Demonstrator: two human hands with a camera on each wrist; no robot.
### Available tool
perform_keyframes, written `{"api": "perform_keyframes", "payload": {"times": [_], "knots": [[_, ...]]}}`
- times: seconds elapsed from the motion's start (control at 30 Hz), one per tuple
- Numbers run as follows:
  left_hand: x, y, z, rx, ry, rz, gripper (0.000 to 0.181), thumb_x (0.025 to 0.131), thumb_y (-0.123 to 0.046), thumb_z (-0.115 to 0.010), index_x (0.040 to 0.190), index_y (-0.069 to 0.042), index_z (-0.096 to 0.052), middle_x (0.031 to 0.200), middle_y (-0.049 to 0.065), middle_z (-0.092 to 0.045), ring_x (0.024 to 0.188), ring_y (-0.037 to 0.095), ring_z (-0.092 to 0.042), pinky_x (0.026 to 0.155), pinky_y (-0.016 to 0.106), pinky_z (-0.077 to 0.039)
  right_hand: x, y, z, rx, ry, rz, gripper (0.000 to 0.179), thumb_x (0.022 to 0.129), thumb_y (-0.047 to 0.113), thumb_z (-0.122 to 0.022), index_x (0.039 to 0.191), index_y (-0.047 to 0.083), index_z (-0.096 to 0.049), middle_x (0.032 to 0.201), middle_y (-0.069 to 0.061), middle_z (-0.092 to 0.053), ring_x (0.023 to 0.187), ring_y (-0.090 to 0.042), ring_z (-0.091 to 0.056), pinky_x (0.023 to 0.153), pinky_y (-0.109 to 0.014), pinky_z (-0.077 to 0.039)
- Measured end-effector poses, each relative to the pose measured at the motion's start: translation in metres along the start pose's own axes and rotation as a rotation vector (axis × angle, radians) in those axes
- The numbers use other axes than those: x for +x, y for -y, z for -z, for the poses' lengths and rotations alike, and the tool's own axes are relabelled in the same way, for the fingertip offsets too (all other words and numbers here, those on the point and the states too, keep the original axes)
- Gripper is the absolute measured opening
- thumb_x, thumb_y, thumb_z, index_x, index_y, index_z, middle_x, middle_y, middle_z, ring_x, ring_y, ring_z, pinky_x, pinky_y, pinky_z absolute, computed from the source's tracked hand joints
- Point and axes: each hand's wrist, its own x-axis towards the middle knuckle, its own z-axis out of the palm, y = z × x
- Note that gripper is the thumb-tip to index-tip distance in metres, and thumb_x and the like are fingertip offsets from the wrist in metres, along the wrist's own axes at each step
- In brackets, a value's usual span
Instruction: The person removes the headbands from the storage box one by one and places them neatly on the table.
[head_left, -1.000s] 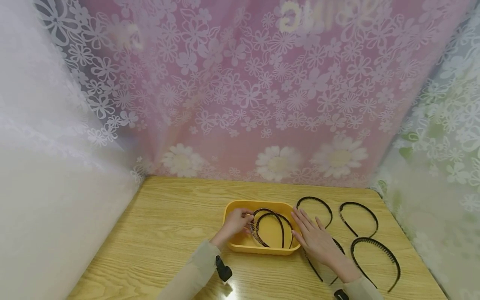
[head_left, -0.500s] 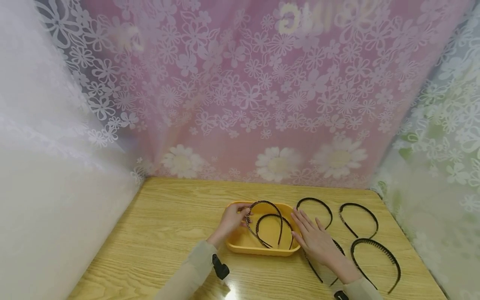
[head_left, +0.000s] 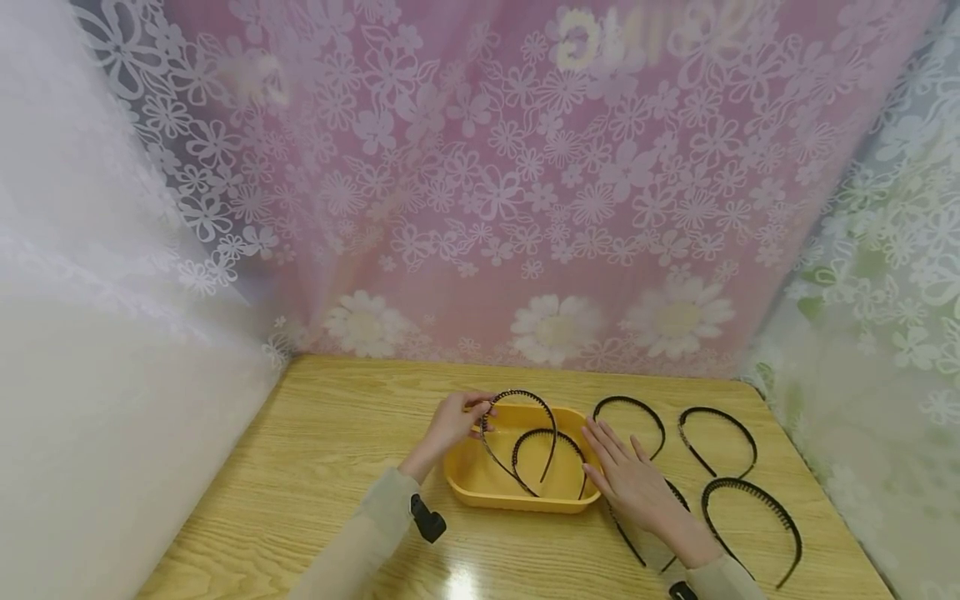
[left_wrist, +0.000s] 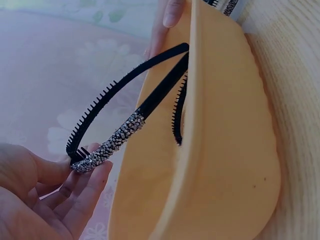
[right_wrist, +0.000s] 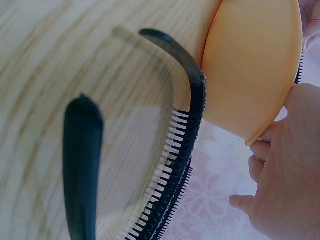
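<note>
My left hand (head_left: pixel 452 423) pinches a black toothed headband (left_wrist: pixel 119 137) between thumb and fingers, at its end of silver sparkly stones. The headband stands tilted, its top arch above the far rim of the yellow plastic basket (head_left: pixel 517 504), its lower ends still down inside. A second black headband (head_left: pixel 537 432) lies in the basket, leaning toward the right wall. My right hand (head_left: pixel 632 482) rests on the basket's right rim with its fingers straight. In the right wrist view, a headband with black teeth (right_wrist: pixel 197 95) is on the table beside the basket.
Several more black headbands lie on the wooden table (head_left: pixel 352 433) right of the basket: one headband (head_left: pixel 633 400) behind the right hand, another (head_left: pixel 720 408) at the far right, one (head_left: pixel 757 490) nearer. A flowered pink curtain (head_left: pixel 450 208) hangs along the table's back edge.
My left hand has moved up and to the left, raising the headband from low in the basket until its arch stands above the rim. The right hand has stayed in place.
</note>
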Motion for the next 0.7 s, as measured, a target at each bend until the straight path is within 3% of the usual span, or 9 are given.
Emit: {"api": "perform_keyframes", "payload": {"times": [0.1, 0.2, 0.7], "knots": [[0.0, -0.003, 0.004, 0.004, 0.001, -0.004, 0.036, 0.108, -0.012, -0.049, 0.141, -0.005, -0.059, 0.118, 0.024, -0.069, 0.098, 0.041, -0.07, 0.078, 0.05, -0.06, 0.001, -0.002, 0.001, -0.007, 0.063, -0.022, 0.065, 0.107, 0.038, -0.051, 0.161, 0.01, -0.028, 0.169, -0.006, -0.02, 0.154, -0.029, -0.022, 0.118, -0.066, -0.019], [0.001, -0.004, 0.008, 0.0, 0.001, -0.003, 0.036, 0.108, -0.012, -0.049, 0.142, -0.005, -0.059, 0.119, 0.024, -0.069, 0.099, 0.042, -0.07, 0.08, 0.054, -0.059, 0.002, -0.002, 0.001, -0.006, 0.074, -0.029, 0.065, 0.107, 0.038, -0.051, 0.161, 0.01, -0.028, 0.169, -0.006, -0.019, 0.154, -0.029, -0.021, 0.118, -0.065, -0.019], [0.0, -0.001, 0.029, -0.003, -0.051, 0.018, 0.036, 0.108, -0.014, -0.049, 0.142, -0.007, -0.059, 0.119, 0.023, -0.069, 0.1, 0.044, -0.069, 0.081, 0.054, -0.059, 0.001, -0.004, -0.003, -0.026, 0.004, 0.014, 0.064, 0.106, 0.037, -0.054, 0.159, 0.009, -0.033, 0.167, -0.006, -0.025, 0.152, -0.03, -0.027, 0.115, -0.067, -0.025]]}}
